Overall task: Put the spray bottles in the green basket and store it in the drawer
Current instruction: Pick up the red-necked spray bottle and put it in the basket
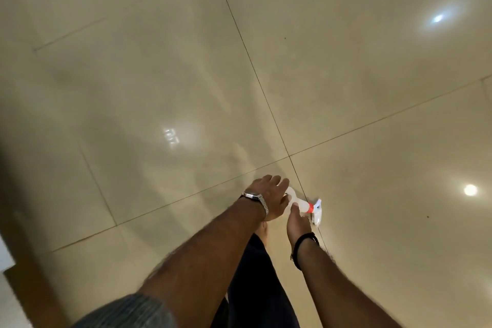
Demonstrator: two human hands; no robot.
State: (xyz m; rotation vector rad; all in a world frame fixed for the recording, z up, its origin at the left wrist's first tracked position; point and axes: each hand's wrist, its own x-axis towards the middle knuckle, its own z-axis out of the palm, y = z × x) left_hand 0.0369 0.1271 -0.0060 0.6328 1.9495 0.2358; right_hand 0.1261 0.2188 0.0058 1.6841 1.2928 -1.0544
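Spray bottle point(302, 205), white with an orange collar and a white trigger head, lies on its side on the glossy beige tiled floor point(159, 88), just right of the crossing of two grout lines. Left hand point(271, 198), a metal watch point(255, 200) on its wrist, reaches over the bottle's base end with fingers spread; whether it touches the bottle is hard to tell through the blur. Right hand point(299, 224), a dark band point(306, 241) at the wrist, comes up from below the bottle, thumb on its middle, fingers apparently curled under it. A dark trouser leg point(255, 287) shows below the bottle, between the forearms.
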